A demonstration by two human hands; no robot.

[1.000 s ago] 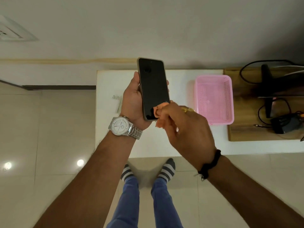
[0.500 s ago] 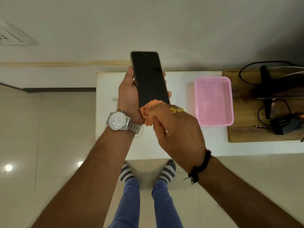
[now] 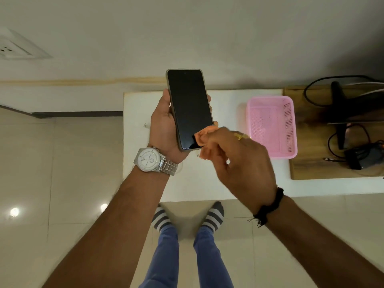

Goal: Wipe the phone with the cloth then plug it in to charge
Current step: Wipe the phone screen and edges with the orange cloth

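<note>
My left hand (image 3: 164, 125) grips a black phone (image 3: 189, 107) upright, screen toward me, above the white table (image 3: 207, 183). A watch sits on that wrist. My right hand (image 3: 239, 161) pinches a small orange cloth (image 3: 204, 140) and presses it against the lower right corner of the phone's screen. Most of the cloth is hidden under my fingers. A small white charger plug (image 3: 146, 125) lies on the table, left of my left hand.
A pink plastic basket (image 3: 288, 125) stands on the table to the right. Beyond it a wooden board (image 3: 305, 165) carries black cables and a black adapter (image 3: 361, 159). A wall socket (image 3: 12, 48) sits at the far left. My feet stand at the table's front edge.
The cloth in my right hand slid from the phone's bottom left edge across to its lower right corner. My left hand shifted the phone slightly to the right.
</note>
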